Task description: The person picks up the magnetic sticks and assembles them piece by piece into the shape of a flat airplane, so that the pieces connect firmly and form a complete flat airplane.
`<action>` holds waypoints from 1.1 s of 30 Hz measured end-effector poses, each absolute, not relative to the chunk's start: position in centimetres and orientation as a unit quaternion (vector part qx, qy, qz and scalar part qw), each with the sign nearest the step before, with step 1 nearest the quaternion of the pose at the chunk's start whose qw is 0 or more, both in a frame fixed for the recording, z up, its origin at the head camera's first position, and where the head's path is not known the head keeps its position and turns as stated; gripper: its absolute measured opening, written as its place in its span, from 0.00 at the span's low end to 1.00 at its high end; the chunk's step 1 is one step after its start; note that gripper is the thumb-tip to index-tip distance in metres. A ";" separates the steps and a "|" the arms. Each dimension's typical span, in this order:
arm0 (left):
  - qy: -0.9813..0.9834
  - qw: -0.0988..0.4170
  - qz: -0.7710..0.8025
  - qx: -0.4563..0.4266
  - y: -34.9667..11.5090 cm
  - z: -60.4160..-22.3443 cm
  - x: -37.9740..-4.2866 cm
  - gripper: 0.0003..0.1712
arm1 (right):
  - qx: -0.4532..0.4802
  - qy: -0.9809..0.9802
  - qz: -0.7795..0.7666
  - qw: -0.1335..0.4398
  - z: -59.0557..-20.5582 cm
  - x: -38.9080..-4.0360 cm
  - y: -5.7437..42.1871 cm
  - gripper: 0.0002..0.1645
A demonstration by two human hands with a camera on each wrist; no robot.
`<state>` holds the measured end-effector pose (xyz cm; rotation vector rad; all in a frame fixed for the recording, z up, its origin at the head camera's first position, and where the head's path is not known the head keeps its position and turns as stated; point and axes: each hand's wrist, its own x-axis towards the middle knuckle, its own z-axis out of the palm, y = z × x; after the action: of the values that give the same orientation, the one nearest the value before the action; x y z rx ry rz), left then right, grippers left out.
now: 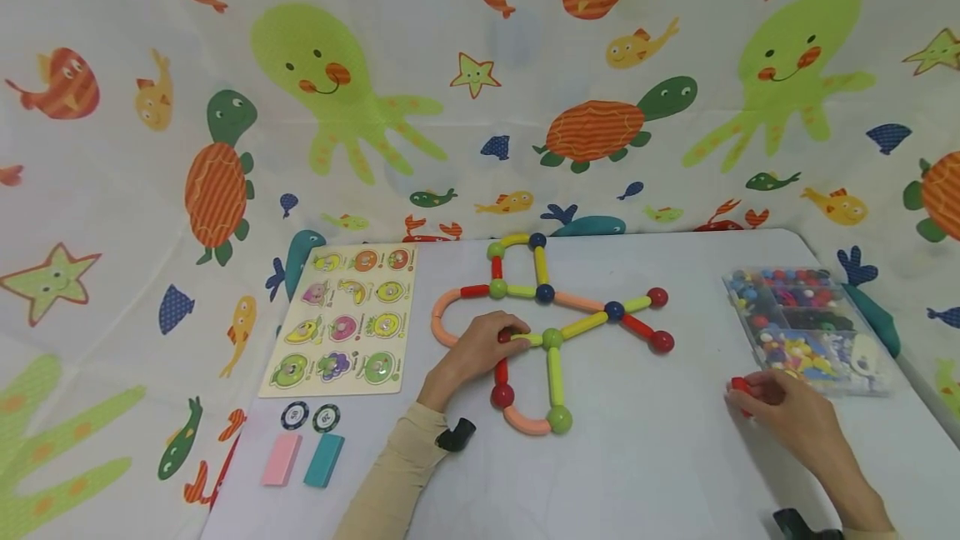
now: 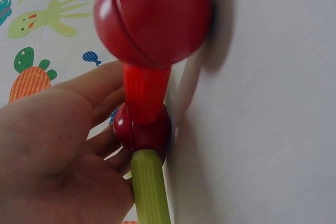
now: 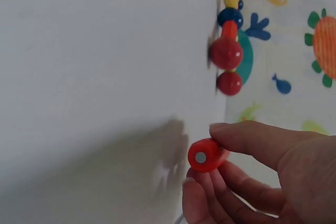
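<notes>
A flat figure of magnetic sticks and balls lies on the white table. My left hand grips a red ball in it, where a red stick and a light green stick meet. A larger-looking red ball fills the top of the left wrist view. My right hand pinches a short red magnetic stick just above the table, right of the figure; a silver magnet dot shows on its end. Two red balls end the figure's right-hand branches.
A compartment box of small coloured pieces stands beyond my right hand. To the left lie a fruit picture board, two round chips, a pink block and a teal block. A sea-animal cloth hangs behind the table.
</notes>
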<state>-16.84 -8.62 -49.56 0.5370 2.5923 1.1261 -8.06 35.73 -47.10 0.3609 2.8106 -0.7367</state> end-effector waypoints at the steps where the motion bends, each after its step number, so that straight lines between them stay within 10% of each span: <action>1: 0.893 0.132 0.388 0.185 -8.6 -49.6 -16.9 0.14 | 0.114 0.956 -0.254 0.093 -47.0 -8.4 35.4 0.35; 10: 0.894 0.125 0.384 0.195 -8.6 -49.7 -16.8 0.15 | 0.058 0.957 -0.285 0.020 -46.1 -12.4 32.4 0.29; 33: 0.891 0.123 0.390 0.197 -8.8 -49.6 -16.9 0.14 | 0.089 0.923 -0.369 0.057 -47.7 -17.4 28.6 0.36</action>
<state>-16.94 -8.75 -49.63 0.5744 2.5995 1.1388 -17.36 28.60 -47.73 0.2711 2.8006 -1.1181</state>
